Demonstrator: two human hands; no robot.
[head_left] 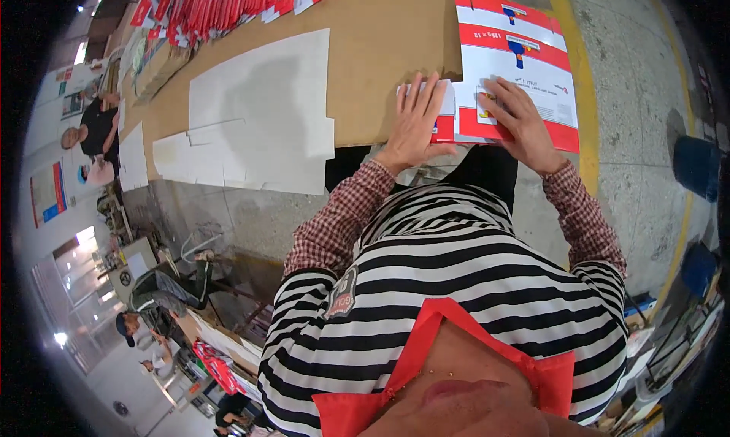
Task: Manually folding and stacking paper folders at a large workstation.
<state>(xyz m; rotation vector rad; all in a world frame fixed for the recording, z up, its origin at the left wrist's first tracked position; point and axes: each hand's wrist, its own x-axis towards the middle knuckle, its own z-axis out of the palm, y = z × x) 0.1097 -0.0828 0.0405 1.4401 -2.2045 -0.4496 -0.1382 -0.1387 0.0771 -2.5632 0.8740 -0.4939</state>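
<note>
A flat red and white printed cardboard carton blank (559,95) lies at the table's near right corner, its right side reaching past the brown surface. My left hand (414,125) lies flat on a narrow folded panel (446,106) at the carton's left side, fingers stretched out. On the main printed panel rests my right hand (526,125), palm down with fingers apart, partly covering a small picture. Neither hand is wrapped around anything. What lies beneath the palms is hidden.
Large white cardboard sheets (262,110) lie on the brown table surface (380,34) to the left. A row of folded red and white cartons (228,7) stands at the far left. Blue chairs (696,167) are at the right; other people work at the lower left.
</note>
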